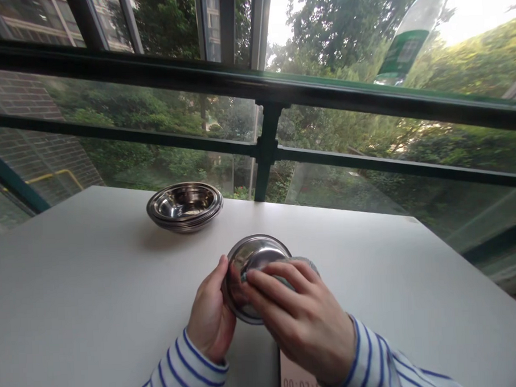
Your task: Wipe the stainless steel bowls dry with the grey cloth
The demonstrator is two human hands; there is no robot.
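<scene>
My left hand (pixel 209 312) grips the edge of a stainless steel bowl (pixel 254 255), holding it tilted on its side just above the white table (pixel 73 270). My right hand (pixel 298 323) lies across the bowl's shiny curved side, its fingers pressing a grey cloth (pixel 306 265) against the metal. Much of the cloth is hidden under those fingers. Both striped sleeves show at the bottom of the view. A nested stack of steel bowls (pixel 184 207) stands farther along the table, apart from both hands.
The table's far edge runs along a glass balcony railing (pixel 262 85) with dark metal bars. Outside are trees and a brick building. A small panel (pixel 300 377) showing timer digits sits at the bottom, by the table's near edge. A clear bottle with a green label (pixel 405 39) appears at upper right.
</scene>
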